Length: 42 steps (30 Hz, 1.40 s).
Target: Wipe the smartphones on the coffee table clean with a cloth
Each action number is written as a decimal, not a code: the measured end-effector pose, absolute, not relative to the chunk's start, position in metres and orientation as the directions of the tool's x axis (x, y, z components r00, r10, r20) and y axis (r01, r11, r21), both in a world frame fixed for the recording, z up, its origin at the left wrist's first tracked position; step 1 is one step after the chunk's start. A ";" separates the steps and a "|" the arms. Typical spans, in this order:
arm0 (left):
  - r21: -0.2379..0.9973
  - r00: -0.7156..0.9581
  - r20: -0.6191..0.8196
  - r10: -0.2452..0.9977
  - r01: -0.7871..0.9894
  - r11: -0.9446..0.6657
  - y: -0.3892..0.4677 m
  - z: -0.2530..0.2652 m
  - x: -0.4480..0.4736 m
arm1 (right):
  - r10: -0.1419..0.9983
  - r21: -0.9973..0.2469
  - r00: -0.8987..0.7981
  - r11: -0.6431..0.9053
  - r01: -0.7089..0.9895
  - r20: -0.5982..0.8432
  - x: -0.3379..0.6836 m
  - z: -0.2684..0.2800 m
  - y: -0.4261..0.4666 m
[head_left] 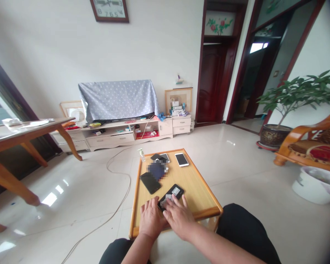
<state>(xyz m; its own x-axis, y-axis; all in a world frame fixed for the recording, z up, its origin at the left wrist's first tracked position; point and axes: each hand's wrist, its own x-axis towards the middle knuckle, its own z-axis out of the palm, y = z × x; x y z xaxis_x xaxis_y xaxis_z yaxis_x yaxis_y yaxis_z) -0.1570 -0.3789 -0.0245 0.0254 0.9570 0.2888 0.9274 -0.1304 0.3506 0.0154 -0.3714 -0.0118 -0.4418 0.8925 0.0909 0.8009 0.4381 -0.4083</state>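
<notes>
A black smartphone [177,191] lies at a slant near the front of a small wooden table [195,187]. My right hand [180,217] reaches over it, fingers spread, pressing a crumpled pale wipe [167,200] against its surface. At the phone's near left end, my left hand [151,219] rests with bent fingers, apparently steadying its edge; the thumb is partly hidden. Beyond the hands is a second dark phone [150,182]. A white phone [182,160] lies at the far right, and more phones [160,158] overlap at the back beside a blurred-out dark patch [157,170].
A pump bottle [142,154] stands by the table's far left corner. A cable [128,183] runs across the floor on the left. To the right are a white bucket [309,187], a wooden chair [294,141] and a potted plant [275,135]. My knees flank the table.
</notes>
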 end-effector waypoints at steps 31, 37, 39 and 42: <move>0.330 0.024 0.294 0.955 0.936 -0.125 -0.376 -0.033 -0.163 | 0.873 -0.457 -0.487 0.442 0.771 0.024 -0.010 -0.007 -0.381; 0.321 0.023 0.271 0.962 0.940 -0.113 -0.378 -0.025 -0.159 | 0.944 -0.404 -0.330 0.300 0.864 -0.006 0.033 -0.003 -0.372; 0.300 0.027 0.253 0.967 0.948 -0.105 -0.379 -0.019 -0.156 | 0.978 -0.373 -0.204 0.179 0.911 -0.029 0.046 0.000 -0.357; 0.280 0.029 0.227 0.974 0.956 -0.093 -0.381 -0.011 -0.152 | 0.991 -0.347 -0.134 0.120 0.930 -0.017 0.050 0.001 -0.352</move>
<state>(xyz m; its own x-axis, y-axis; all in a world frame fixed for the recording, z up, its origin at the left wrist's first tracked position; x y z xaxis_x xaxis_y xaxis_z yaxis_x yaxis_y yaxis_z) -0.1525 -0.3814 -0.0108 0.0289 0.9736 0.2266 0.9555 -0.0935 0.2797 0.0498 -0.3517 0.0005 -0.1344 0.9908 -0.0174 0.9303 0.1201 -0.3465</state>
